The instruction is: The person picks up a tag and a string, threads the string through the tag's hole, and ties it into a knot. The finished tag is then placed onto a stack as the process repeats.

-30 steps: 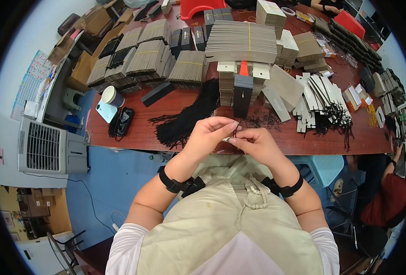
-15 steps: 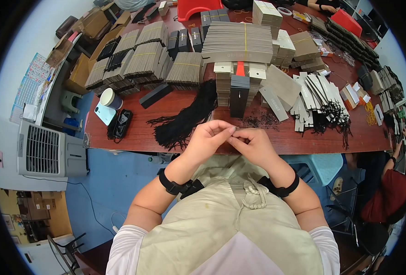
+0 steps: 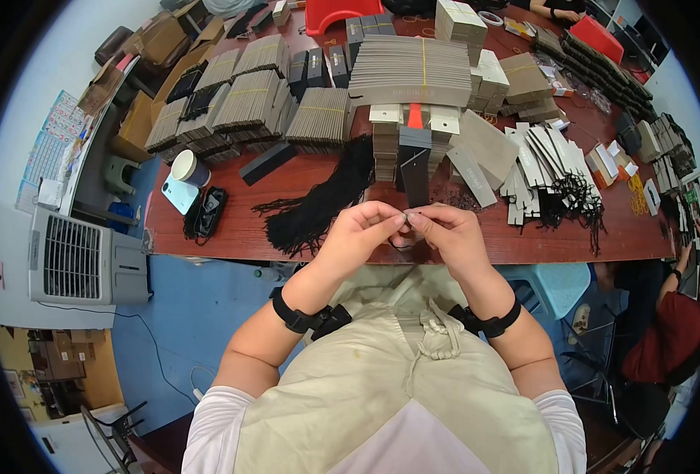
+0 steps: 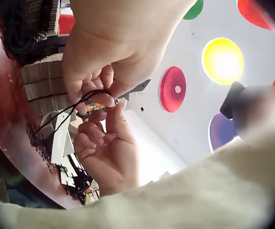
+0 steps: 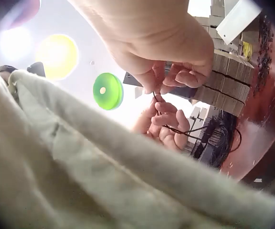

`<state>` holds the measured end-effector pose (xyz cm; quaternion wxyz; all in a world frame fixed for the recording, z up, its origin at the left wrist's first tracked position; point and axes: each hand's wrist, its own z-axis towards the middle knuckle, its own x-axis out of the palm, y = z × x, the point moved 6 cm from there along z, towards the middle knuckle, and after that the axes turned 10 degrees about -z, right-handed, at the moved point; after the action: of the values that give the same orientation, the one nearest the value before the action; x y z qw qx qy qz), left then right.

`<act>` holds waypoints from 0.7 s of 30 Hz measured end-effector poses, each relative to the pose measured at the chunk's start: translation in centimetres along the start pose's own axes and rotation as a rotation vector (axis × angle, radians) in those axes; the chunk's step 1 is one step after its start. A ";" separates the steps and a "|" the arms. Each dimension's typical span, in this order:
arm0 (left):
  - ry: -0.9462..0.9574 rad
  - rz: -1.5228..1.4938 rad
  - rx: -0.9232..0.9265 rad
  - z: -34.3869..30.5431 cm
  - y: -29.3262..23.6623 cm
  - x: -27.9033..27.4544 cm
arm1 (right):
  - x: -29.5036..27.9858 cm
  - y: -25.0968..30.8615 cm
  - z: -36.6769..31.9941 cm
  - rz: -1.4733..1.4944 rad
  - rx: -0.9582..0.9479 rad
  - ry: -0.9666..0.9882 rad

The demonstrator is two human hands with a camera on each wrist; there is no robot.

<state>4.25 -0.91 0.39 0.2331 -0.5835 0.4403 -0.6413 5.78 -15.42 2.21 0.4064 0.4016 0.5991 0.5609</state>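
Note:
Close together over the table's front edge, both hands work on a thin black cord (image 4: 75, 107). My left hand (image 3: 359, 233) pinches it between thumb and fingers, and a loop trails from those fingers in the left wrist view. My right hand (image 3: 454, 237) has thumb and fingertips pinched on the cord near the left fingertips, clearest on the cord (image 5: 155, 97) in the right wrist view. Just beyond the fingertips, a dark grey tag (image 3: 416, 180) with a small hole near its top stands tilted, overlapping the fingers. The fingers hide where cord and tag come together.
A bundle of black cords (image 3: 326, 197) lies left of the hands. Pale tags with black cords (image 3: 551, 170) lie to the right. Banded stacks of grey card (image 3: 409, 71) stand behind. A phone (image 3: 180, 194), paper cup (image 3: 190, 168) and glasses case (image 3: 206, 215) sit at left.
The hands have shifted, fingertips now spread slightly around the cord, which shows below them. A dark grey tag now leans at an angle in front of the upright dark stack.

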 end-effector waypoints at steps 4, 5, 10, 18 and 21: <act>-0.040 -0.124 -0.047 -0.1 -0.1 0.2 | -0.1 -0.5 0.0 -0.062 0.014 -0.014; -0.028 -0.112 -0.047 -0.1 0.1 0.2 | 0.0 -0.4 0.1 -0.060 0.015 -0.007; -0.012 -0.056 -0.081 0.1 0.4 0.2 | -0.1 -0.5 0.3 -0.096 -0.057 -0.006; -0.013 -0.088 -0.160 0.0 0.8 0.3 | -0.2 -1.1 0.4 0.162 0.032 -0.017; -0.027 -0.079 -0.137 0.0 0.7 0.1 | -0.7 -2.1 0.4 0.170 0.074 -0.037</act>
<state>4.11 -1.35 -0.13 0.1729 -0.6237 0.4567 -0.6104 6.37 -15.99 0.15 0.3533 0.4761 0.5755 0.5634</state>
